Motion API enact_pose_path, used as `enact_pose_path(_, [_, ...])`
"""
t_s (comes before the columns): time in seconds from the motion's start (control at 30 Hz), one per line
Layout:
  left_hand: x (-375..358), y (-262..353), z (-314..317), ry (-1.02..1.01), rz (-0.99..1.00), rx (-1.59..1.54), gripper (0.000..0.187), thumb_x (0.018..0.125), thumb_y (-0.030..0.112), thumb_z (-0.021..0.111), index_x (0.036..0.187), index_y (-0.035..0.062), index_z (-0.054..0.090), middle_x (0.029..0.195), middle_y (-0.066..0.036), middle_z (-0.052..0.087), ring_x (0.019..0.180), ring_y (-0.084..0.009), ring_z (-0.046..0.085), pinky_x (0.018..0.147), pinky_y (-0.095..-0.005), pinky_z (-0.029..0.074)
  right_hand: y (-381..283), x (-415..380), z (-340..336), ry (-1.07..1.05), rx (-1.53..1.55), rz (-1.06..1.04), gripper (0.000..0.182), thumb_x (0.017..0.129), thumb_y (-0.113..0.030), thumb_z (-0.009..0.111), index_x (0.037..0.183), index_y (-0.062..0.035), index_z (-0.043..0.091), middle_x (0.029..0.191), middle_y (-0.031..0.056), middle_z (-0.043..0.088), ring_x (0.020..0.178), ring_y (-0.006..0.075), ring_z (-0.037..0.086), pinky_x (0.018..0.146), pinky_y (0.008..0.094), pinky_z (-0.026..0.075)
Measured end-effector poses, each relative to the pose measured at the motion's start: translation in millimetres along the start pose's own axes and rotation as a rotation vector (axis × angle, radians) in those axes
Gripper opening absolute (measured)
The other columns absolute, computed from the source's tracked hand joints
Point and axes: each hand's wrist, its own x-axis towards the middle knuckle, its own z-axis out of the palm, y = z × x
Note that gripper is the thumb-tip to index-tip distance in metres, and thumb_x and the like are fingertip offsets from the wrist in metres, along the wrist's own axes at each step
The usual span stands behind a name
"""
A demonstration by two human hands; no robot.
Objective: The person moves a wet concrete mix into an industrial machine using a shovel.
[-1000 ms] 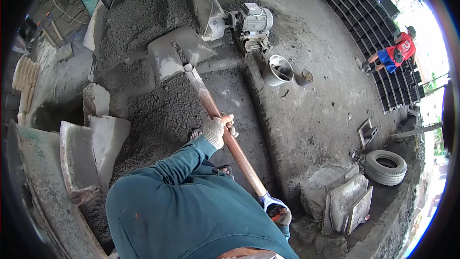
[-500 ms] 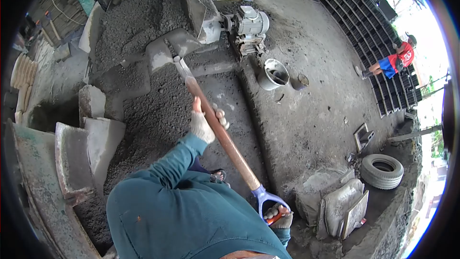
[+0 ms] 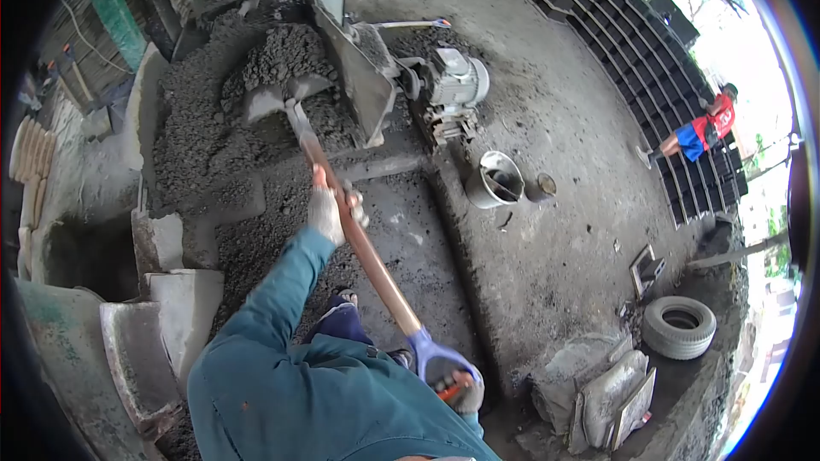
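A shovel (image 3: 376,271) with a brown shaft and a blue D-handle slants across the view. My left hand (image 3: 328,213), in a pale knit glove, is closed round the middle of the shaft. At the lower end my right hand (image 3: 462,393), gloved too, is wrapped round the handle's orange-red grip. The blade, pointing away from me, is at the heap of dark grey gravelly mix (image 3: 192,132), with a mound of mix over its front part. Part of the blade is hidden by the mix.
Right of the heap stands a grey electric motor (image 3: 458,78) beside a metal plate (image 3: 354,68). A bucket (image 3: 494,181) and a small can (image 3: 541,189) are on the floor. Slabs (image 3: 589,388) and a tyre (image 3: 679,328) lie lower right. A person in red (image 3: 723,118) is by stacked dark blocks.
The shovel has moved forward into the heap, and mix now lies at its blade. Both hands have shifted left with it, still gripping. A foot shows further forward.
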Motion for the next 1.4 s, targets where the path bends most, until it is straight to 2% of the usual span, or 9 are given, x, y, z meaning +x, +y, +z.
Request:
enact_pose_path(0.13, [74, 107, -8, -0.062, 0.128, 0.093, 0.072, 0.084, 0.081, 0.038, 0.075, 0.0101, 0.050, 0.057, -0.006, 0.048, 0.047, -0.0231, 0.048, 0.048, -0.0414, 0.041, 11, 44, 103, -0.409, 0.244, 0.022, 0.010, 0.081, -0.007, 0.062, 0.079, -0.0049, 0.053, 0.067, 0.0080, 0.052, 0.066, 0.0257, 0.055, 0.060, 0.0391, 0.048])
enact_pose_path(0.23, [118, 170, -10, -0.110, 0.366, 0.194, 0.069, 0.086, 0.077, 0.042, 0.074, 0.0089, 0.050, 0.058, -0.007, 0.049, 0.047, -0.0230, 0.047, 0.048, -0.0408, 0.039, -32, 20, 157, -0.629, -0.428, -0.318, 0.029, 0.081, -0.022, 0.069, 0.098, -0.0011, 0.059, 0.076, 0.0079, 0.061, 0.074, 0.0228, 0.062, 0.069, 0.0356, 0.052])
enact_pose_path(0.37, [15, 134, 67, -0.222, 0.068, -0.130, 0.055, 0.083, 0.063, 0.062, 0.074, 0.0096, 0.050, 0.063, -0.005, 0.054, 0.054, -0.0222, 0.053, 0.061, -0.0399, 0.046, -136, -37, 115, -0.791, -0.140, -0.529, 0.044, 0.074, -0.020, 0.070, 0.110, -0.0010, 0.055, 0.084, 0.0129, 0.066, 0.078, 0.0223, 0.064, 0.069, 0.0346, 0.054])
enact_pose_path(0.47, [-35, 94, 103, -0.376, 0.092, -0.247, 0.055, 0.081, 0.062, 0.066, 0.076, 0.0096, 0.052, 0.067, -0.004, 0.053, 0.063, -0.0206, 0.054, 0.073, -0.0437, 0.045, -197, -37, 23, -0.123, -0.496, -1.282, 0.051, 0.080, -0.017, 0.066, 0.126, -0.0005, 0.051, 0.106, 0.0121, 0.061, 0.093, 0.0204, 0.061, 0.080, 0.0367, 0.052])
enact_pose_path(0.57, [-48, 66, 111, -0.610, -0.040, -0.405, 0.070, 0.087, 0.071, 0.049, 0.086, 0.0037, 0.068, 0.079, -0.010, 0.059, 0.083, -0.0276, 0.058, 0.086, -0.0464, 0.042, -285, -52, 31, 0.038, -0.745, -1.830, 0.060, 0.091, -0.055, 0.057, 0.104, 0.0029, 0.057, 0.096, 0.0105, 0.061, 0.084, 0.0235, 0.060, 0.077, 0.0375, 0.051])
enact_pose_path(0.6, [-48, 50, 115, -0.757, -0.045, -0.405, 0.074, 0.087, 0.072, 0.045, 0.089, 0.0025, 0.069, 0.085, -0.014, 0.062, 0.092, -0.0313, 0.058, 0.091, -0.0483, 0.042, -320, -73, 62, 0.173, -0.971, -2.376, 0.053, 0.094, -0.050, 0.054, 0.095, 0.0027, 0.059, 0.087, 0.0110, 0.062, 0.073, 0.0229, 0.060, 0.065, 0.0345, 0.051])
enact_pose_path(0.77, [-87, -17, 133, -0.991, 0.285, -0.004, 0.085, 0.087, 0.077, 0.039, 0.110, -0.0023, 0.061, 0.106, -0.018, 0.066, 0.106, -0.0293, 0.061, 0.099, -0.0480, 0.043, -399, -136, 163, 0.350, -0.938, -2.816, 0.042, 0.090, -0.040, 0.059, 0.095, 0.0011, 0.061, 0.087, 0.0099, 0.063, 0.074, 0.0213, 0.062, 0.065, 0.0330, 0.052])
enact_pose_path(1.1, [-107, 33, 85, -1.049, 0.646, -0.153, 0.102, 0.081, 0.081, 0.036, 0.126, -0.0098, 0.048, 0.131, -0.026, 0.053, 0.124, -0.0410, 0.048, 0.107, -0.0595, 0.031, -369, -198, 338, 0.250, -0.945, -2.978, 0.024, 0.081, -0.021, 0.068, 0.095, -0.0020, 0.063, 0.089, 0.0077, 0.066, 0.075, 0.0179, 0.065, 0.065, 0.0301, 0.052])
enact_pose_path(1.4, [10, 238, -4, -0.266, 0.361, -0.448, 0.075, 0.075, 0.065, 0.061, 0.111, -0.0005, 0.051, 0.115, -0.021, 0.056, 0.112, -0.0426, 0.052, 0.097, -0.0633, 0.037, -257, -135, 371, -0.543, -0.800, -2.478, 0.028, 0.070, -0.004, 0.077, 0.094, -0.0069, 0.065, 0.081, 0.0055, 0.067, 0.068, 0.0147, 0.066, 0.055, 0.0267, 0.051])
